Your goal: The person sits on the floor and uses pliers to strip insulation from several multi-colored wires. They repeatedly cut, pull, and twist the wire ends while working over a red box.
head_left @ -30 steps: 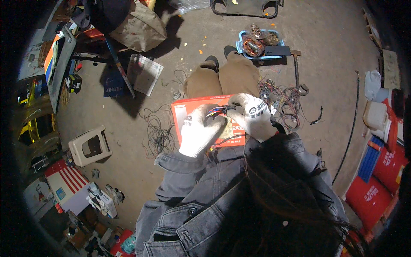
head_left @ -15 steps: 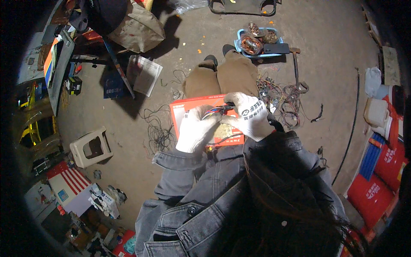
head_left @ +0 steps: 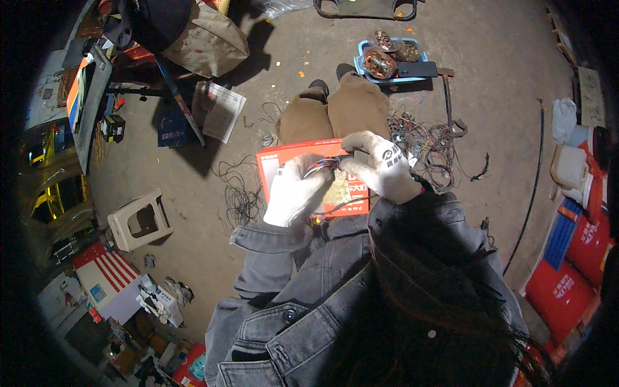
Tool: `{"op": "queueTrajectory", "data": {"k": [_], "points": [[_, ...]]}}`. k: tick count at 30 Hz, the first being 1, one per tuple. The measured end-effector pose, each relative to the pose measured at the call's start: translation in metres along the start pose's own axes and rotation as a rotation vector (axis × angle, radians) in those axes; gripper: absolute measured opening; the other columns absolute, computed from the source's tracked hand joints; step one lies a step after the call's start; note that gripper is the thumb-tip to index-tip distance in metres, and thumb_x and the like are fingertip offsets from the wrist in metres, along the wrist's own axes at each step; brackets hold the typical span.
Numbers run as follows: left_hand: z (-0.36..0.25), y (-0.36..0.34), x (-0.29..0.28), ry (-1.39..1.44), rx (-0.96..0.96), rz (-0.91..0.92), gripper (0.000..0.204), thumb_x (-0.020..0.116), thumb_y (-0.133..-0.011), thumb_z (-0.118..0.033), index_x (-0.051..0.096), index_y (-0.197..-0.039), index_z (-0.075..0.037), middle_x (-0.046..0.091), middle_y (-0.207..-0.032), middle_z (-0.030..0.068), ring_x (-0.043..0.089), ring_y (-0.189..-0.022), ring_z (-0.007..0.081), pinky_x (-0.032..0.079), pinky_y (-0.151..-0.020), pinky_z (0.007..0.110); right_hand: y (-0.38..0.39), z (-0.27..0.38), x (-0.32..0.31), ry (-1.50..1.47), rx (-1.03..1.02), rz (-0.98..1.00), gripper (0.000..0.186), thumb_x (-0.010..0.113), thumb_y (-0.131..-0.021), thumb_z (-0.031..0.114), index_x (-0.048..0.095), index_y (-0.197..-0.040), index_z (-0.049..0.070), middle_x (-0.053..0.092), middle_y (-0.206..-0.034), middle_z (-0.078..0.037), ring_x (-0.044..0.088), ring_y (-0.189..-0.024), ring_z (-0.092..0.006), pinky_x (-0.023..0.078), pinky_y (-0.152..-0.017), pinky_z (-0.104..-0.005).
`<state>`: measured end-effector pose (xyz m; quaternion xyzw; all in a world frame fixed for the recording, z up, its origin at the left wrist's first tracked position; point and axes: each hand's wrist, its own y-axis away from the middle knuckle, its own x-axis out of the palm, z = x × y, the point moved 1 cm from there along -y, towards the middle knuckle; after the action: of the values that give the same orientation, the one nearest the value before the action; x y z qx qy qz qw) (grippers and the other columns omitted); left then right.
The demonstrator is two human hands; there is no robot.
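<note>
Left hand (head_left: 298, 192) and right hand (head_left: 380, 169), both white-gloved, closed around multicoloured wire bundle (head_left: 327, 164) at frame centre, over red board (head_left: 274, 169). Sorting looks unfinished: wire tangle (head_left: 431, 138) waits right; blue tray (head_left: 394, 59) of copper scrap upper centre.

One head-worn fisheye view looks steeply down, close over the lap, the workshop floor (head_left: 503, 58) curving around.
</note>
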<state>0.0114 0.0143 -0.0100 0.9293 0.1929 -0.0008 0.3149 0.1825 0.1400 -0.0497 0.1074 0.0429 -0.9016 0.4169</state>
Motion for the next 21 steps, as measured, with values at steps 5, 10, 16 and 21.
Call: {"op": "queueTrajectory", "data": {"k": [5, 10, 16, 21], "points": [[-0.010, 0.004, -0.004, -0.089, 0.032, 0.028, 0.038, 0.070, -0.087, -0.015, 0.071, -0.121, 0.003, 0.077, -0.101, 0.0100, 0.070, -0.093, 0.0153, 0.054, -0.082, 0.030, 0.000, -0.006, 0.002, 0.010, -0.035, -0.008, 0.034, 0.080, -0.089, 0.015, 0.068, -0.119, 0.004, 0.073, -0.112, -0.016, 0.071, -0.103, -0.0336, 0.056, -0.088, -0.0406], [-0.024, 0.009, -0.001, -0.561, 0.118, -0.046, 0.047, 0.076, -0.086, -0.030, 0.071, -0.123, -0.001, 0.077, -0.110, 0.0178, 0.074, -0.099, 0.0278, 0.056, -0.087, 0.038, 0.002, 0.000, 0.000, 0.082, -0.090, -0.004, 0.033, 0.078, -0.089, 0.012, 0.068, -0.120, 0.003, 0.072, -0.112, -0.017, 0.071, -0.101, -0.0349, 0.055, -0.088, -0.0411], [-0.021, 0.004, 0.012, -0.532, 0.188, -0.116, 0.039, 0.075, -0.086, -0.033, 0.076, -0.114, -0.006, 0.076, -0.108, 0.0199, 0.073, -0.101, 0.0358, 0.055, -0.089, 0.042, 0.005, 0.006, -0.005, 0.129, -0.271, -0.039, 0.035, 0.074, -0.090, 0.004, 0.066, -0.123, -0.001, 0.071, -0.112, -0.019, 0.071, -0.101, -0.0339, 0.056, -0.088, -0.0397], [-0.011, -0.001, 0.007, -0.499, 0.172, -0.138, 0.033, 0.074, -0.086, -0.030, 0.078, -0.109, -0.007, 0.077, -0.102, 0.0197, 0.074, -0.098, 0.0350, 0.055, -0.086, 0.041, 0.006, 0.005, -0.010, 0.075, -0.264, 0.011, 0.029, 0.068, -0.093, 0.006, 0.068, -0.122, 0.001, 0.072, -0.112, -0.018, 0.070, -0.102, -0.0365, 0.055, -0.089, -0.0425]]}}
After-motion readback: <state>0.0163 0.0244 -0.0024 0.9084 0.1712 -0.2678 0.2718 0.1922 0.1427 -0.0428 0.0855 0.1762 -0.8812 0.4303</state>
